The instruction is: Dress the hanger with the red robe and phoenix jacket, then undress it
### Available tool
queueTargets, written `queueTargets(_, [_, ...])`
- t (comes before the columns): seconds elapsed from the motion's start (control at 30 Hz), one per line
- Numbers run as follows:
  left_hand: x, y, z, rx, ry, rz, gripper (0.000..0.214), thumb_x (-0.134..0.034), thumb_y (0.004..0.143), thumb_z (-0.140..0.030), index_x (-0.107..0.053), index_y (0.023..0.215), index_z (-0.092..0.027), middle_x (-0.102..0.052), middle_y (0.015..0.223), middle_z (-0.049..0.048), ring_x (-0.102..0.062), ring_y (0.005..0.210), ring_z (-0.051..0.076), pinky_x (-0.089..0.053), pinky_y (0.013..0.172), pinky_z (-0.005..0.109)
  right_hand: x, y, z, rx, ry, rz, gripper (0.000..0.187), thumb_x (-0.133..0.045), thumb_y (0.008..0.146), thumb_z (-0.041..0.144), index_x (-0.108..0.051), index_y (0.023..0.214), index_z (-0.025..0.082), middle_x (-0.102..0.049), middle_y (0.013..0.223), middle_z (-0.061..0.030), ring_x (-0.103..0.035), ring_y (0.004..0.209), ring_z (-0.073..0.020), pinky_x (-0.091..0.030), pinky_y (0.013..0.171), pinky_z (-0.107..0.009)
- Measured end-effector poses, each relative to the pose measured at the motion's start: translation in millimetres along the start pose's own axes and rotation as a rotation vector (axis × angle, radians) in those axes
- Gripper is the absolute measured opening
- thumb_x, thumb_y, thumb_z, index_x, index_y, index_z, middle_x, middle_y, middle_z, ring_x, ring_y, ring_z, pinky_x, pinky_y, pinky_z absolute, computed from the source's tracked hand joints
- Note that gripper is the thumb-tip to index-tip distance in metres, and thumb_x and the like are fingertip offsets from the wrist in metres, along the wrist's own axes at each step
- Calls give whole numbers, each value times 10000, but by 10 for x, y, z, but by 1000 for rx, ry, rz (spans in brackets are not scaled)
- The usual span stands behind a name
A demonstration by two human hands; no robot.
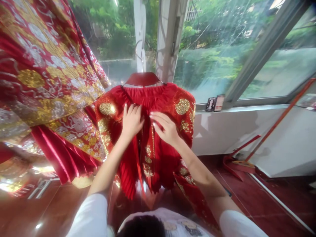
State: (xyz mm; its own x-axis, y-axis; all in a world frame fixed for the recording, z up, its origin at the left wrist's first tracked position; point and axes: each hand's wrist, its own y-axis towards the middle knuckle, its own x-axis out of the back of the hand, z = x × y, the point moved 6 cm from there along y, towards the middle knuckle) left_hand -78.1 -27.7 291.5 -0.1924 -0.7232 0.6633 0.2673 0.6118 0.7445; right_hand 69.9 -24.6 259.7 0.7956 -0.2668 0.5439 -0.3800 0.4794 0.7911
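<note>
A red garment with gold embroidery [172, 108] hangs on a dark red hanger [142, 79] in front of the window. My left hand [132, 120] rests on the cloth just left of the front opening, fingers bent and pressed together on the fabric. My right hand [166, 126] lies on the cloth just right of the opening, its fingers also curled onto the fabric near the gold trim. Both hands sit close together at chest height of the garment.
A larger red and gold robe [44, 75] hangs at the left. A window [222, 49] with greenery outside fills the back. An orange-handled dustpan [238, 164] leans against the white wall at right. The floor is red tile [259, 204].
</note>
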Motion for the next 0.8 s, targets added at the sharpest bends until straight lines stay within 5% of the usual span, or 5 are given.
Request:
queueTargets(0.1, [1,-61,29,-6,-8,59,273,-560,852,-239,-626,1099,-142,-662,1099,120,-516,1193,299,-222,1158,514,-56,326,2,135,126,-62,432,-435,950,282,-522,1355,159,-535,1401,-102,-469,1307,-206,-379,1100,-422])
queueTargets(0.23, [102,-295,136,28,-154,48,139,-584,869,-267,-655,981,-225,-681,933,23,-570,1019,226,-233,1135,491,-156,334,-130,22,-31,26,357,-461,956,291,-610,1265,193,-634,1270,-76,-494,1186,-235,-322,1008,-458])
queueTargets(0.4, [141,-459,102,6,-147,165,139,-573,861,-236,-689,937,-248,-676,862,24,-547,1030,253,-264,1045,540,-141,109,79,90,-62,146,250,-538,933,300,-696,785,177,-706,992,-25,-515,1024,-195,-260,947,-430])
queueTargets(0.67, [226,-1062,-176,-198,-193,268,106,-570,780,-226,-675,766,-214,-633,1268,74,-453,1312,319,-188,1094,565,-80,-542,667,406,-137,410,388,-490,954,434,-691,726,193,-697,873,-65,-570,941,-204,-275,1054,-441])
queueTargets(0.8, [208,-1282,-199,-352,-262,349,194,-546,826,-300,-631,679,-206,-714,1123,50,-583,1189,284,-209,1120,554,-265,-994,783,391,-9,732,442,-486,952,478,-682,693,179,-647,664,-16,-532,589,-115,-414,684,-285])
